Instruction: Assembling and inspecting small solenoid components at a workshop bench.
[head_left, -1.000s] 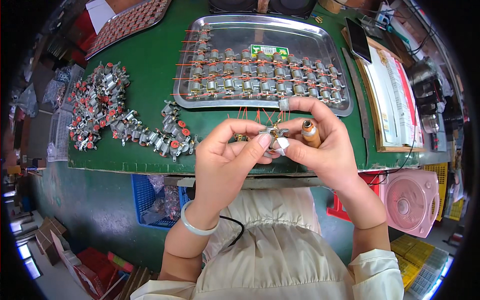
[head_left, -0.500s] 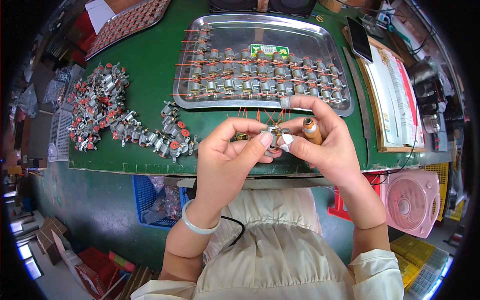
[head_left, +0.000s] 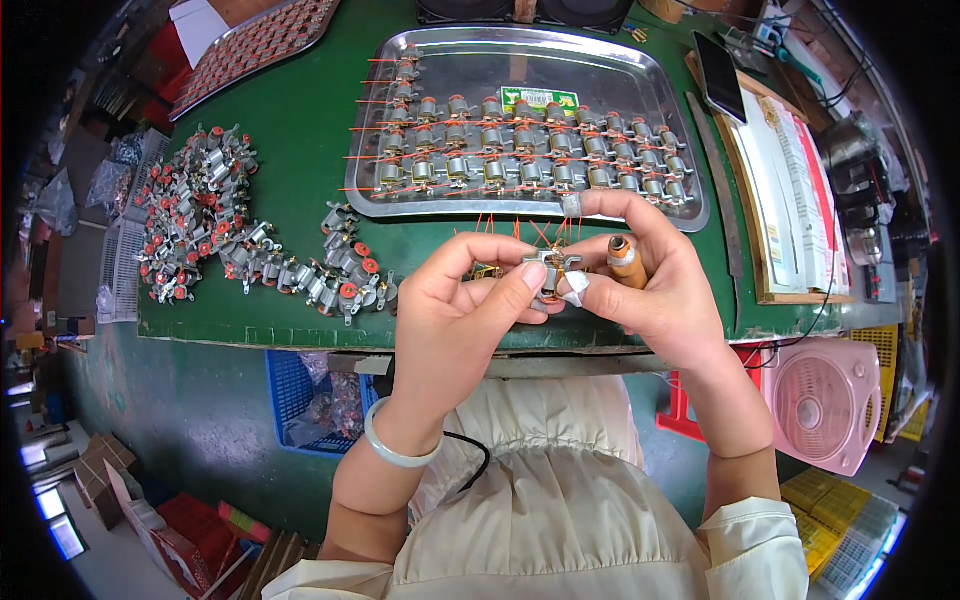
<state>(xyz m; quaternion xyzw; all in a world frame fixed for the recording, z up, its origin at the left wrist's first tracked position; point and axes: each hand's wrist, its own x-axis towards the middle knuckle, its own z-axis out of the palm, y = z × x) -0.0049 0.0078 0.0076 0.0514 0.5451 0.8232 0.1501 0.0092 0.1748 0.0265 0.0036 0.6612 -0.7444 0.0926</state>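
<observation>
My left hand (head_left: 465, 290) is closed, thumb and fingers pinching a small motor-like metal part (head_left: 548, 268) with a silver body and bracket. From the other side, the white-wrapped thumb of my right hand (head_left: 650, 285) presses close to the same part. A wooden tool handle (head_left: 627, 262) is tucked into that right hand, its dark round end up; the rest of the tool is hidden. The right index finger, grey-wrapped at its tip, reaches over the tray's front rim. Behind my hands, several thin red wires (head_left: 541, 232) stick up from parts that are partly hidden.
A metal tray (head_left: 600, 48) holds rows of similar parts with red wires. To the left lies a heap of loose ones (head_left: 195, 210), trailing toward my left hand. A flat metal strip (head_left: 716, 180), a phone (head_left: 718, 78) and a clipboard with papers (head_left: 785, 190) lie right.
Both hands stay nearly in place on the part. The right hand and wooden handle have shifted very slightly to the right.
</observation>
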